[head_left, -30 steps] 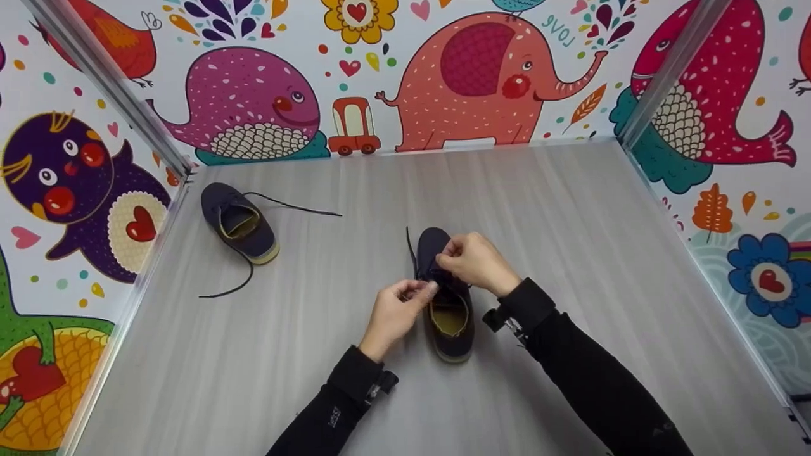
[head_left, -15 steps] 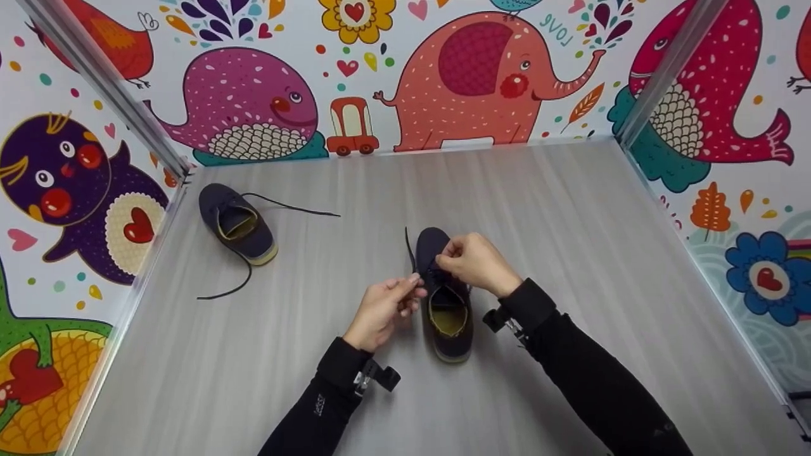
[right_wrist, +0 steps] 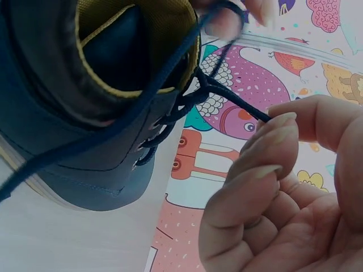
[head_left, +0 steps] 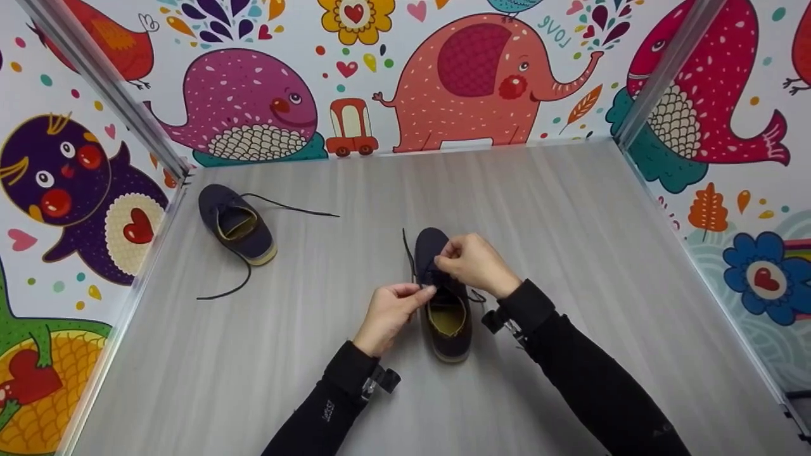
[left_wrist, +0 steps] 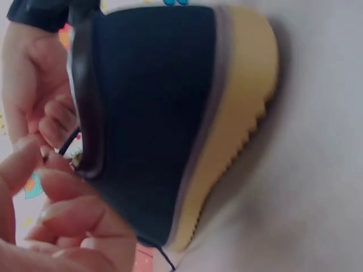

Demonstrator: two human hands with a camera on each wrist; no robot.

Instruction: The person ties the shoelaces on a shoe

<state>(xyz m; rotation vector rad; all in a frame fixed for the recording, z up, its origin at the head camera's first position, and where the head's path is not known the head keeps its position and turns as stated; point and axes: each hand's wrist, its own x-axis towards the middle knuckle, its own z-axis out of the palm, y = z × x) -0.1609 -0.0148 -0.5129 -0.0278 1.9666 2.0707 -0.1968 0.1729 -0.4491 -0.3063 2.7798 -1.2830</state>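
A dark navy lace-up shoe (head_left: 451,347) with a tan sole stands on the floor, toe pointing away. Over its laces my right hand (head_left: 479,263) pinches a shoelace (right_wrist: 243,104) between thumb and fingertips, pulled taut from the eyelets in the right wrist view. At the left side of the shoe opening, my left hand (head_left: 388,315) pinches another part of the lace with thumb and index finger. A loop of lace rises by the left fingertips (right_wrist: 224,25). One strand crosses the shoe opening, and a bit of lace hangs out at the shoe's right side.
A second navy shoe (head_left: 258,239) lies at the back left, its loose lace (head_left: 298,208) trailing both ways on the grey wood-look floor (head_left: 304,354). Walls printed with cartoon animals (head_left: 469,82) enclose the floor at the back and both sides.
My left hand moves away to the left of the shoe, then returns with its fingertips over the laces. A bit of lace now shows at the shoe's right side. The right hand stays put.
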